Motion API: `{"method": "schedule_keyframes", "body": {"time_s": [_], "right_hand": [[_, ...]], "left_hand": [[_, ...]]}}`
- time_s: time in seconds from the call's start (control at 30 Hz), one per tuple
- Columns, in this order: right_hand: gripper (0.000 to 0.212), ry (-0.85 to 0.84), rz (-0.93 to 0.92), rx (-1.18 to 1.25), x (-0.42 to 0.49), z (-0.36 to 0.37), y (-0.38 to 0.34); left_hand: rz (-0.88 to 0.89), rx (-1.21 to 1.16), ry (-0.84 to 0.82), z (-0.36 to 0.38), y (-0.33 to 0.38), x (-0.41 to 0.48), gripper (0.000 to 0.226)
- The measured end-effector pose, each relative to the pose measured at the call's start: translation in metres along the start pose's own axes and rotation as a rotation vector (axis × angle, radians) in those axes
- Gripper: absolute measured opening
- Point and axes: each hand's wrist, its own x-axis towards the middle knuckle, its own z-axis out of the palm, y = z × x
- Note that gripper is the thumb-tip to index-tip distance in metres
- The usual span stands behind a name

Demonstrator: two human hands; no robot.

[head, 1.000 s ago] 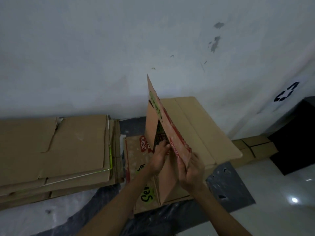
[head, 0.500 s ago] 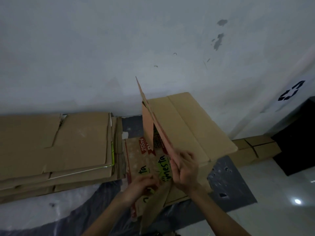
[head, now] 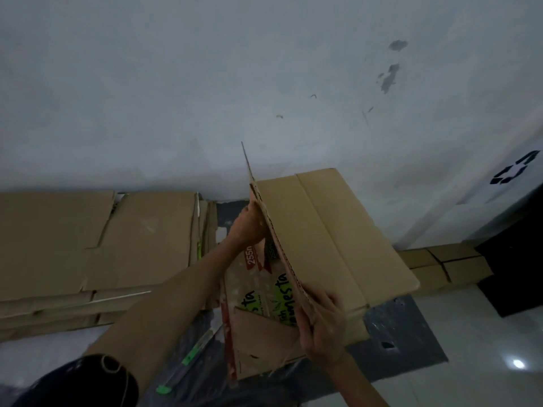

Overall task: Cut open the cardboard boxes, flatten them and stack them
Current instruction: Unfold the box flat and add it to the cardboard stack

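Flattening step: printed cardboard box (head: 282, 292) held half-folded in both hands
Flattened stack (head: 97, 245) lies left of the fingers; left hand (head: 249, 227) and right hand (head: 323, 321) each grasp the box's raised panel; next it likely needs pressing flat

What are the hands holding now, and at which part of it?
Both hold the printed cardboard box by its raised panel: the left hand grips the panel's far upper edge, the right hand its near lower end.
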Motion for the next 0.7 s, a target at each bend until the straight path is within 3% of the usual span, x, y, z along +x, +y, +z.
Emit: {"method": "schedule_keyframes", "body": {"time_s": [0.1, 0.27, 0.4, 0.47, 0.57, 0.7], "right_hand": [[0.039, 0.037, -0.003, 0.015, 0.008, -0.005, 0.01], [0.034, 0.0, -0.11, 0.091, 0.024, -0.006, 0.022], [0.041, -0.188, -0.193, 0.104, 0.033, 0.024, 0.02], [0.045, -0.33, -0.227, 0.031, 0.033, 0.047, 0.021], [0.071, -0.646, -0.14, -0.072, 0.032, 0.077, 0.021], [0.084, -0.896, -0.05, -0.121, 0.033, 0.105, 0.031]], "left_hand": [[-0.03, -0.092, 0.139, -0.014, -0.015, -0.001, 0.025], [-0.158, -0.084, 0.327, -0.082, -0.056, -0.009, 0.03], [-0.246, -0.148, 0.323, -0.12, -0.092, -0.023, 0.026], [-0.313, -0.318, 0.307, -0.124, -0.117, -0.026, 0.024], [-0.374, -0.59, 0.267, -0.114, -0.152, -0.027, 0.02], [-0.537, -0.902, 0.279, -0.086, -0.182, -0.029, 0.027]]}}
